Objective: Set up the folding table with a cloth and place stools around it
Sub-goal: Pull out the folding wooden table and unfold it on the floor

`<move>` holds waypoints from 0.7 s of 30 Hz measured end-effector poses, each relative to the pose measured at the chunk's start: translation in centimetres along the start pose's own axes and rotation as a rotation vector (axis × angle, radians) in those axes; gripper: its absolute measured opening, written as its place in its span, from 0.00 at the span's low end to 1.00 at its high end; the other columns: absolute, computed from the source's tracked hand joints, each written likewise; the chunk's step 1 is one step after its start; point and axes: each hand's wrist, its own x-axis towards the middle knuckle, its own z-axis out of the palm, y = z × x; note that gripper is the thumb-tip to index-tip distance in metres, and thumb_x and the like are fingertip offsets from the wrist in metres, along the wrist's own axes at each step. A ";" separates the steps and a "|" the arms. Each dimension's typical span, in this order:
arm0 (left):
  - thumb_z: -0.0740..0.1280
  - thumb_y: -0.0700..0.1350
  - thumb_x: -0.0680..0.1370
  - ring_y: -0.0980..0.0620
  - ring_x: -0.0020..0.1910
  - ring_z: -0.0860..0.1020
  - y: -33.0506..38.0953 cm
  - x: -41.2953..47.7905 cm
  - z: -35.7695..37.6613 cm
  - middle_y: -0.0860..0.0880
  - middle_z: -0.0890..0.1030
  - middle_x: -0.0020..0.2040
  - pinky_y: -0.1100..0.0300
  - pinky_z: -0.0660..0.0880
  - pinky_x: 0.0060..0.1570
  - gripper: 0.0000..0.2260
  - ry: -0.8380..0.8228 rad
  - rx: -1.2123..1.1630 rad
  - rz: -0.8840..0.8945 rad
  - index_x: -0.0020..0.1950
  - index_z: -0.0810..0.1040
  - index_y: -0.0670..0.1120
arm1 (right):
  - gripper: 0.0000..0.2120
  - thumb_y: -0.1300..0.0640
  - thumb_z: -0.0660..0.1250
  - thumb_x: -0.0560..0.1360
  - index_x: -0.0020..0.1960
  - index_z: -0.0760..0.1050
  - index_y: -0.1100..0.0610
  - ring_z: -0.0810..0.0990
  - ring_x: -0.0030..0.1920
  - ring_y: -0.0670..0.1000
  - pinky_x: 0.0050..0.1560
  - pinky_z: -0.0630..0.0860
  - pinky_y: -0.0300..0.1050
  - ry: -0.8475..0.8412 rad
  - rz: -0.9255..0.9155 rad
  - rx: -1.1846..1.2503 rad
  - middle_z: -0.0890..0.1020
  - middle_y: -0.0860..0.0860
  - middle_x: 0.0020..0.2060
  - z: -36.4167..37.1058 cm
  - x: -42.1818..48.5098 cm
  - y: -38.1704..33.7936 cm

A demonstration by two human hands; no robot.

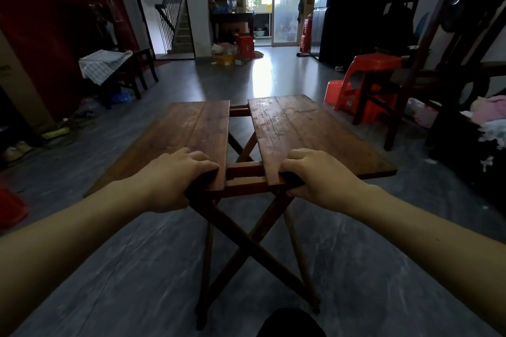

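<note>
My left hand (175, 178): curled over the near end of the left board, fingers lying on top and the thumb tucked under the edge, gripping the wood.
My right hand (320, 176): the mirror of it on the right board, fingers bent over the top and the thumb below, clamped on the near end.
Desk: the brown wooden folding desk (295, 128) stands on the floor straight in front of me. Its two worn boards lie roughly flat with an open gap down the middle, and the cross-rails show through that gap.
Legs: the crossed wooden legs (246, 241) make an X under the near end, feet on the grey floor (109, 282).
Cloth: the white checked cloth (102, 64) is draped over a dark wooden stool (131, 76) far off to my left, by the red wall, well apart from the desk.
Stools: the red plastic stools (367, 82) sit to the right, beyond the desk's far corner. In this dim light they look like two or three pushed together, though I cannot tell for sure.
Chair: a dark wooden chair (402, 112) stands just beside the red ones.
</note>
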 end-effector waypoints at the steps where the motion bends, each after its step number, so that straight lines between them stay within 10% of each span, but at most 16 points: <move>1: 0.75 0.52 0.68 0.55 0.65 0.66 0.1 0.0 0.4 0.60 0.66 0.71 0.54 0.74 0.58 0.38 -0.005 0.000 0.004 0.74 0.61 0.62 | 0.15 0.52 0.76 0.68 0.52 0.78 0.52 0.76 0.49 0.50 0.44 0.72 0.44 -0.008 -0.006 0.001 0.76 0.46 0.46 0.4 0.0 -0.1; 21: 0.73 0.58 0.71 0.54 0.66 0.68 2.9 2.6 8.0 0.58 0.68 0.70 0.54 0.74 0.58 0.30 -0.189 -0.121 0.044 0.71 0.68 0.60 | 0.18 0.45 0.69 0.75 0.61 0.74 0.53 0.72 0.60 0.50 0.56 0.76 0.49 -0.188 -0.008 0.080 0.75 0.48 0.58 9.6 -0.3 -1.2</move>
